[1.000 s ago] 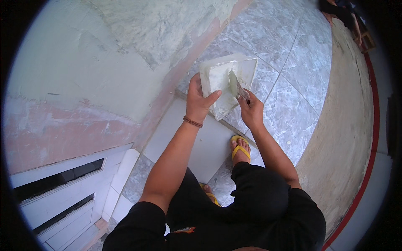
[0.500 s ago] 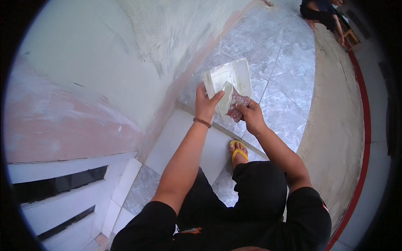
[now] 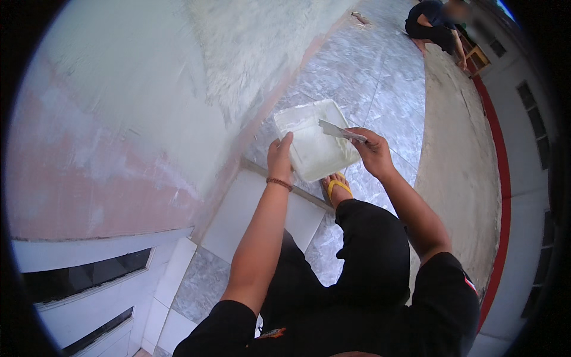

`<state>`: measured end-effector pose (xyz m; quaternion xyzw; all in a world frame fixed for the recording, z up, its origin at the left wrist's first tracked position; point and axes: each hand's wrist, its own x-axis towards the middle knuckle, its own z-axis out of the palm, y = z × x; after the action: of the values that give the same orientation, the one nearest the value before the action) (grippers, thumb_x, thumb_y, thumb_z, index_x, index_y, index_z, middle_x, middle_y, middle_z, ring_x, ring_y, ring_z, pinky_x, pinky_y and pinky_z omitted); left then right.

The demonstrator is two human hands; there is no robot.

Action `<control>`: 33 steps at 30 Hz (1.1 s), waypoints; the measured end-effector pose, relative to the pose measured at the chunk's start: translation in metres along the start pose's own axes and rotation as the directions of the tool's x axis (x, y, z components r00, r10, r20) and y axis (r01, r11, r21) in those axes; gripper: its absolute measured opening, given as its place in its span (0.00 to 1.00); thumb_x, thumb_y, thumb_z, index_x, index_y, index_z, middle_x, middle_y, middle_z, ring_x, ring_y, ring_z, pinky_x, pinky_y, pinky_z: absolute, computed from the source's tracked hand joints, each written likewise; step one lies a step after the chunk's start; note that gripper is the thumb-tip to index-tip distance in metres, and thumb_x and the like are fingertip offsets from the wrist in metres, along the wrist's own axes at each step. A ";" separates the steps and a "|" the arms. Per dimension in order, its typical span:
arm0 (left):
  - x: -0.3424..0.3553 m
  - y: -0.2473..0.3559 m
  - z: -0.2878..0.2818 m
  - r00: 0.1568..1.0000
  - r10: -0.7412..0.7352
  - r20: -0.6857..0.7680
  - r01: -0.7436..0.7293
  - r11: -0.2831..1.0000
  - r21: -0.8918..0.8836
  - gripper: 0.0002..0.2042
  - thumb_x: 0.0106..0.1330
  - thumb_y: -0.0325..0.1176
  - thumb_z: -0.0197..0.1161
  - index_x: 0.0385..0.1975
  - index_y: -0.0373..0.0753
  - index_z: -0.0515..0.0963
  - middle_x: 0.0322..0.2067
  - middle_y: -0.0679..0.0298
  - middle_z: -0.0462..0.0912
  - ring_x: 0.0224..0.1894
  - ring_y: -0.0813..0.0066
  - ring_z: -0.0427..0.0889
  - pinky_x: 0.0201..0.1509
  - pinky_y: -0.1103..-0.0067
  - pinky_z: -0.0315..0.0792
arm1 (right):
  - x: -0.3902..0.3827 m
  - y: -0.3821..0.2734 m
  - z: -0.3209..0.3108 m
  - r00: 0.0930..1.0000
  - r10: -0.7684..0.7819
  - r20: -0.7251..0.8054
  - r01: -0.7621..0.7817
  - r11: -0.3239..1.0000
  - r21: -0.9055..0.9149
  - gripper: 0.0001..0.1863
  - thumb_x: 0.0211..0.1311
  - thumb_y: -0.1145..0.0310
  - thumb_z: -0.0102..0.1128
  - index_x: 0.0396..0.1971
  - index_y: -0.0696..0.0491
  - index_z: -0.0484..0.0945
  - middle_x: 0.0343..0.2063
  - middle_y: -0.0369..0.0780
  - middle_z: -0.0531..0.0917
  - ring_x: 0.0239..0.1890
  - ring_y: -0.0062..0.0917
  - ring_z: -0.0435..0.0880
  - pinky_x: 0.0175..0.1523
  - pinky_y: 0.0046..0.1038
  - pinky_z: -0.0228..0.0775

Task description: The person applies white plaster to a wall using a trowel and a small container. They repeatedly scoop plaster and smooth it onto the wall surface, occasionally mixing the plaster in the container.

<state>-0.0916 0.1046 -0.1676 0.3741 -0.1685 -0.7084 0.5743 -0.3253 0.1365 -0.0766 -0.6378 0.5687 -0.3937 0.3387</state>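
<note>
The left hand (image 3: 279,157) grips the near left edge of a white rectangular tray (image 3: 315,143), thumb up along its rim, holding it in the air above the grey marbled floor (image 3: 380,89); the right hand (image 3: 372,152) is clenched round the handle of a putty knife (image 3: 339,131), whose flat blade reaches left over the tray's pale contents; a foot in a yellow sandal (image 3: 338,187) stands just below the tray; a pale green and pink wall (image 3: 131,119) rises on the left; far off at the upper right, another person (image 3: 437,24) sits on the floor.
</note>
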 end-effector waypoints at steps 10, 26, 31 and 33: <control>0.024 0.041 0.013 0.995 -0.100 0.025 0.101 0.994 -0.042 0.25 0.71 0.45 0.60 0.57 0.30 0.76 0.50 0.56 0.84 0.49 0.66 0.84 0.55 0.73 0.77 | 0.058 0.008 -0.057 0.835 -0.531 0.147 0.531 0.846 0.040 0.17 0.60 0.86 0.59 0.43 0.50 0.86 0.49 0.39 0.87 0.59 0.36 0.82 0.74 0.52 0.55; 0.116 0.071 0.058 0.991 -0.122 0.057 0.119 0.991 0.054 0.29 0.65 0.39 0.58 0.64 0.28 0.69 0.55 0.52 0.81 0.54 0.60 0.83 0.59 0.68 0.78 | 0.203 0.102 -0.120 0.545 -0.766 0.340 0.829 0.431 -0.357 0.18 0.47 0.69 0.71 0.43 0.46 0.86 0.53 0.33 0.86 0.65 0.35 0.77 0.71 0.50 0.62; 0.144 0.060 0.056 0.990 -0.135 0.043 0.132 0.989 0.065 0.31 0.63 0.38 0.59 0.65 0.28 0.67 0.55 0.51 0.80 0.55 0.60 0.82 0.60 0.68 0.77 | 0.246 0.134 -0.134 0.601 -0.746 0.286 0.771 0.446 -0.455 0.17 0.49 0.69 0.70 0.43 0.46 0.86 0.52 0.31 0.86 0.63 0.34 0.78 0.70 0.49 0.64; 0.143 0.056 0.051 0.989 -0.145 0.039 0.142 0.987 0.073 0.31 0.63 0.38 0.60 0.65 0.29 0.67 0.55 0.51 0.80 0.56 0.60 0.82 0.61 0.68 0.77 | 0.251 0.142 -0.135 0.586 -0.763 0.272 0.766 0.413 -0.492 0.18 0.48 0.69 0.70 0.44 0.46 0.86 0.51 0.31 0.86 0.63 0.34 0.78 0.69 0.50 0.66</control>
<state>-0.0982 -0.0551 -0.1445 0.3894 -0.1784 -0.7496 0.5046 -0.4995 -0.1278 -0.1101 -0.8954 0.3029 -0.3162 -0.0804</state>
